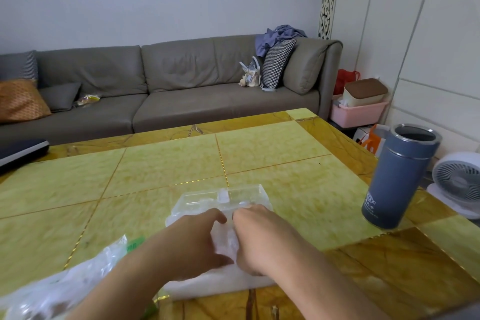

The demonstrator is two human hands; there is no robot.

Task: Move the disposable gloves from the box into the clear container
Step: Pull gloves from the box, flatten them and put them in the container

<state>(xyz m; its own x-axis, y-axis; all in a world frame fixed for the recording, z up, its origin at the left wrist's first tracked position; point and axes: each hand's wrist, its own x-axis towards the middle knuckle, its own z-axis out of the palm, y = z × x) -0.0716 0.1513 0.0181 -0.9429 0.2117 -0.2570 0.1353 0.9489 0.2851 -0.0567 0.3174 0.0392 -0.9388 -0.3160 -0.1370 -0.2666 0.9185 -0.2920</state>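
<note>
**Pressing the gloves down into the clear container**

We have both hands over the clear container (223, 199), which sits on the yellow tiled surface (272, 153) just in front of us. Our left hand (192, 244) and right hand (255, 236) lie side by side, nearly touching, fingers bent down onto the white stack of disposable gloves (226, 244) that shows between them. Whether the fingers pinch the stack or only press on it, we cannot tell; the picture is blurred there.

To do this step well, we judge that we should keep the stack flat and squared to the container's walls, push evenly with both hands, and tuck the loose edges in last so nothing rides over the rim.

The gloves look like a pale, milky, thin film, soft and slippery, folded into a low block whose near edge spreads toward us over the surface. The container is see-through and hard-walled, with a small clasp-like part at its far wall.

A crumpled clear plastic bag (65, 286) lies near our left forearm. We cannot pick out the box.
</note>
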